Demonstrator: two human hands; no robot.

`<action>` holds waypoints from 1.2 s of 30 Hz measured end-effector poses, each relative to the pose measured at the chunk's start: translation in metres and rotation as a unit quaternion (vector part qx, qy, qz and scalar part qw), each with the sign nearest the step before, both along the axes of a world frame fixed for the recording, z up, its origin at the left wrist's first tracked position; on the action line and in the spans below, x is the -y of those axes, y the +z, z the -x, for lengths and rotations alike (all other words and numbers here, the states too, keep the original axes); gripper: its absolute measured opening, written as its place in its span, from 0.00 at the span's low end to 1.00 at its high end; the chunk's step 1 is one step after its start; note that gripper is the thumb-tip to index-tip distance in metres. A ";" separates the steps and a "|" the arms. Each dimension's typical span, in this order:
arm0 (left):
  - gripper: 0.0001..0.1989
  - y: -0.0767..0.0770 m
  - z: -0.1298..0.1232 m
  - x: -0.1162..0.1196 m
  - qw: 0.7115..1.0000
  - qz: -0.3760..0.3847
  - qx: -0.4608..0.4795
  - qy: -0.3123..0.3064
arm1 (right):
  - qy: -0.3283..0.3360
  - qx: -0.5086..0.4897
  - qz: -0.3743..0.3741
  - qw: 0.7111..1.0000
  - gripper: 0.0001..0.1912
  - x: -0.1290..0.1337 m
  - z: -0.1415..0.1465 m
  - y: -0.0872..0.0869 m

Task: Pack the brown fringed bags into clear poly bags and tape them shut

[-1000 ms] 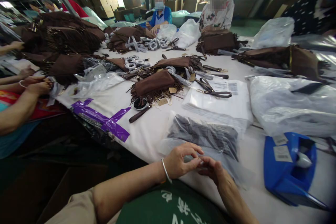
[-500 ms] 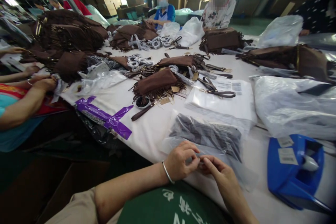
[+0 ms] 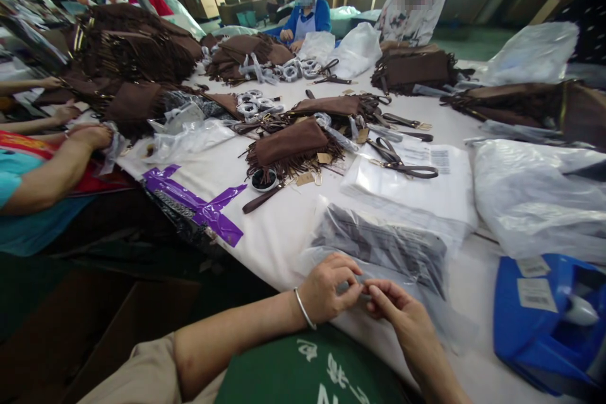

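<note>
A clear plastic bag (image 3: 326, 255) with a dark fringed pouch (image 3: 379, 241) inside lies flat on the table just beyond my hands. My left hand (image 3: 330, 287), with a bangle at the wrist, is closed in a pinch on the near edge of this plastic bag. Close beside it on the right, my right hand (image 3: 396, 306) pinches the same edge between thumb and fingers. The fingertips of both hands nearly meet, and the bit of plastic between them is small and partly hidden.
A blue tape dispenser (image 3: 511, 322) with labels stands at the right. Beyond the bag are a stack of clear bags (image 3: 411, 192), a brown fringed pouch (image 3: 288, 144) and wrist straps (image 3: 402, 167). Purple tape (image 3: 220, 218) marks the table edge. Co-workers sit left and across.
The whole view has shifted slightly, so the table's things appear farther right. Both hands keep their pinch at the plastic bag's edge, almost unmoved. The co-worker in blue across the table has moved their hands.
</note>
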State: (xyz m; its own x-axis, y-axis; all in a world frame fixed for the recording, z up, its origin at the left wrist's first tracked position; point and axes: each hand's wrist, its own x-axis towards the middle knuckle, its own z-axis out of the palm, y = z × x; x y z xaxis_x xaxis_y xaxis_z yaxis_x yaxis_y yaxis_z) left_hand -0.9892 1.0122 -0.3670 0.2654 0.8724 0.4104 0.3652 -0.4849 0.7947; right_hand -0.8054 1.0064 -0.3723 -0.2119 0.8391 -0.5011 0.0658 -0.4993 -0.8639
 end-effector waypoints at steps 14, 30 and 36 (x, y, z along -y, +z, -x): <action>0.14 -0.017 0.051 -0.022 0.977 -0.006 -0.179 0.114 | 0.128 0.178 -0.131 0.967 0.17 -0.052 0.002 0.027; 0.09 -0.045 0.045 -0.037 0.970 0.071 -0.178 0.150 | 0.355 0.497 -0.297 0.734 0.08 -0.096 0.069 0.010; 0.07 -0.040 0.043 -0.035 0.960 0.079 -0.213 0.162 | 0.295 0.559 -0.374 0.678 0.21 -0.102 0.053 0.015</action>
